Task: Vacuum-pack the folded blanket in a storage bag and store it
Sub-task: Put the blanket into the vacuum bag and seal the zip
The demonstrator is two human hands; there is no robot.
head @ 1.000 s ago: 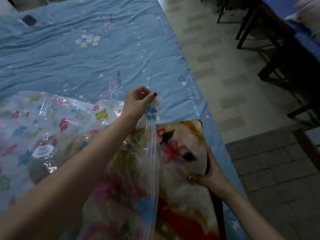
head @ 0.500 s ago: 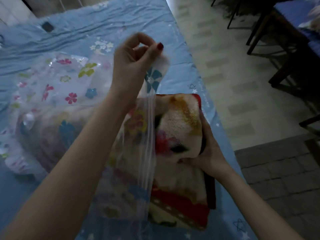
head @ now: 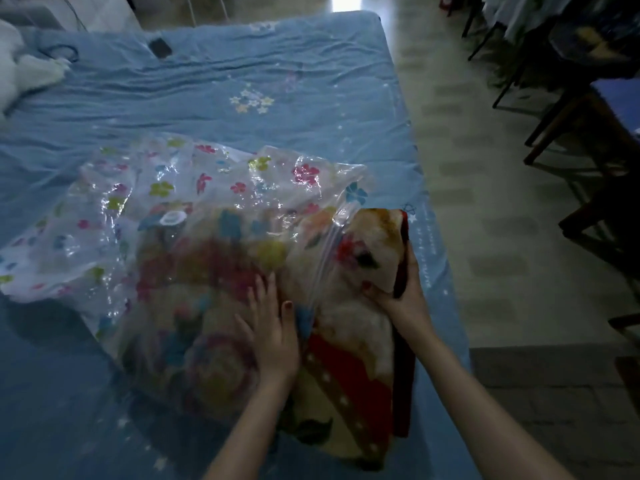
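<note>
Blanket [head: 349, 341], folded and patterned in cream and red, is seen lying on the bed [head: 277, 98], pushed most of the way into the flowered clear storage bag [head: 207, 209]; its right end is left sticking out of the bag's mouth. The left hand [head: 273, 337] is laid flat on the bag over the blanket, grip open with fingers straight. The exposed blanket edge is clasped by the right hand [head: 401, 299]. A dark chair [head: 588, 140] is seen on the tiled floor [head: 467, 168] beside the bed.
</note>
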